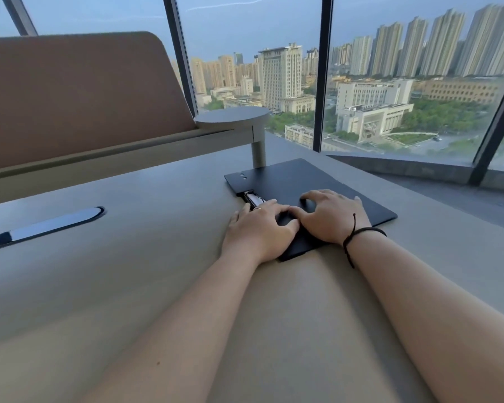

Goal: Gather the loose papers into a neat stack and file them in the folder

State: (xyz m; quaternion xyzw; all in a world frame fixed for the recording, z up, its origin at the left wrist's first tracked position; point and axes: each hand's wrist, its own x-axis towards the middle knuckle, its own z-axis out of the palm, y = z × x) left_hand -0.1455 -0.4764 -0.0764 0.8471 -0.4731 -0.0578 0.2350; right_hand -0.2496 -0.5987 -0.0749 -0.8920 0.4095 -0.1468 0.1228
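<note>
A black folder (pixel 297 181) lies closed and flat on the grey table (pixel 128 286), toward the right side. At its left spine edge a metal clip and a sliver of white paper (pixel 253 199) show through a gap. My left hand (pixel 259 231) rests palm down on the folder's near left corner, a ring on one finger. My right hand (pixel 329 216) presses flat on the cover just to the right, fingers spread, a dark cord around the wrist. No loose sheets are visible on the table.
A brown divider panel (pixel 79 97) stands along the back left with a round grey shelf on a post (pixel 233 119) at its end. A cable slot (pixel 47 226) is set into the table at left. Large windows are behind.
</note>
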